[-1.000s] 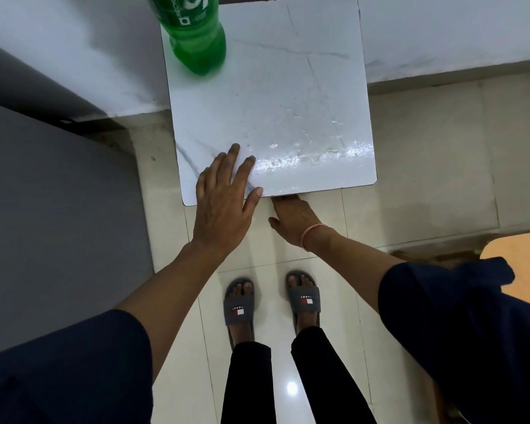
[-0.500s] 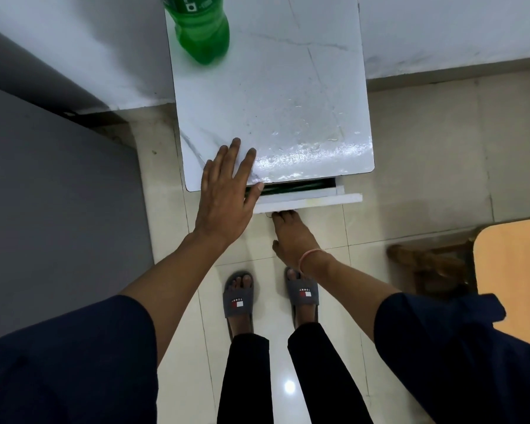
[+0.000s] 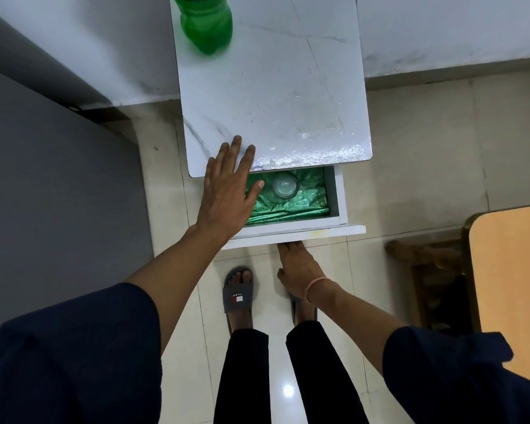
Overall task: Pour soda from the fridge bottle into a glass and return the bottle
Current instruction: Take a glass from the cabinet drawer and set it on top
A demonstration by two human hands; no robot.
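Note:
A green soda bottle (image 3: pixel 207 24) stands at the far left corner of a small white marble-top cabinet (image 3: pixel 276 96). Below the top, the cabinet's drawer (image 3: pixel 337 209) stands pulled out, lined with shiny green foil. A clear glass (image 3: pixel 285 185) sits in the drawer. My left hand (image 3: pixel 227 191) lies flat with fingers spread, palm over the drawer's left part and fingertips on the cabinet top's front edge. My right hand (image 3: pixel 297 270) hooks its fingers under the drawer's front panel; the fingertips are hidden.
A grey surface (image 3: pixel 52 209) rises on the left. A wooden table (image 3: pixel 511 270) and dark wooden frame (image 3: pixel 426 264) stand at the right. My feet in grey slides (image 3: pixel 238 296) stand on pale floor tiles close to the drawer.
The drawer has slid out towards me, drawn by my right hand, and the glass inside has come into sight. My left hand stays near the top's front edge.

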